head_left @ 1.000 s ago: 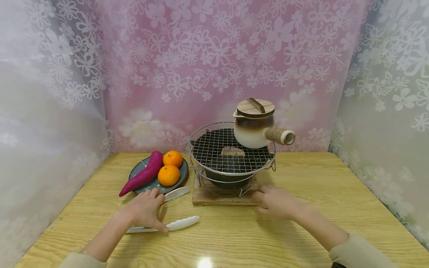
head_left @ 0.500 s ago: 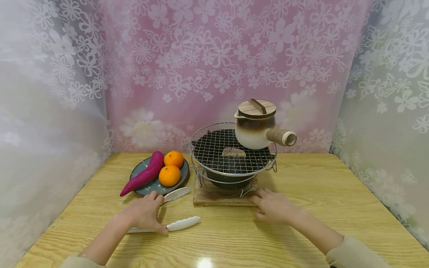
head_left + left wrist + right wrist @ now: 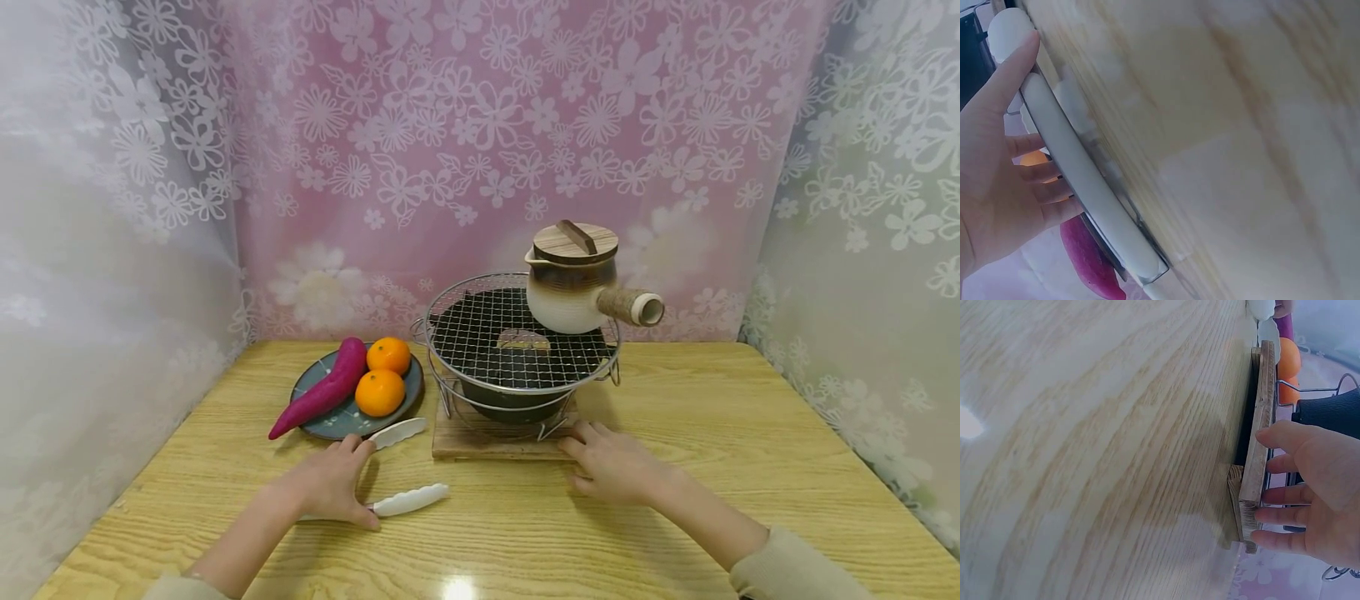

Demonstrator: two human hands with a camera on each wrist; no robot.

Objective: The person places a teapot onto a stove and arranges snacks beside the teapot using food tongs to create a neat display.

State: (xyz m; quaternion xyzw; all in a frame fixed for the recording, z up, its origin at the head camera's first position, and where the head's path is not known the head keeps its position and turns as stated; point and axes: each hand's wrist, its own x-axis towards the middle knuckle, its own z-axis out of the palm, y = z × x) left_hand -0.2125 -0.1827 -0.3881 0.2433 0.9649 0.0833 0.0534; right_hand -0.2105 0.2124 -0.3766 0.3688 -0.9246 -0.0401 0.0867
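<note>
White-tipped tongs (image 3: 408, 500) lie spread on the table in the head view. My left hand (image 3: 330, 482) spans them, thumb on the near arm and fingers at the far arm; its palm side (image 3: 994, 181) shows in the left wrist view. At the right end of a low wooden board (image 3: 491, 450), my right hand (image 3: 615, 462) touches the wood with fairly straight fingers. On that board stands a black grill stove (image 3: 510, 404) under a round wire grate (image 3: 480, 350). A clay teapot (image 3: 566, 300) with a wooden lid and twine-wrapped side handle sits on the grate, back right.
Left of the stove, a dark blue plate (image 3: 341, 421) bears a purple sweet potato (image 3: 322, 400) and two oranges, one in front (image 3: 379, 393) and one behind (image 3: 388, 357). Pale flowered curtains (image 3: 480, 167) enclose the table (image 3: 750, 467) at the back and sides.
My right hand has shifted slightly left against the board. My left hand has slid a little right and nearer along the tongs, whose tips stay in place. The grill and teapot are still.
</note>
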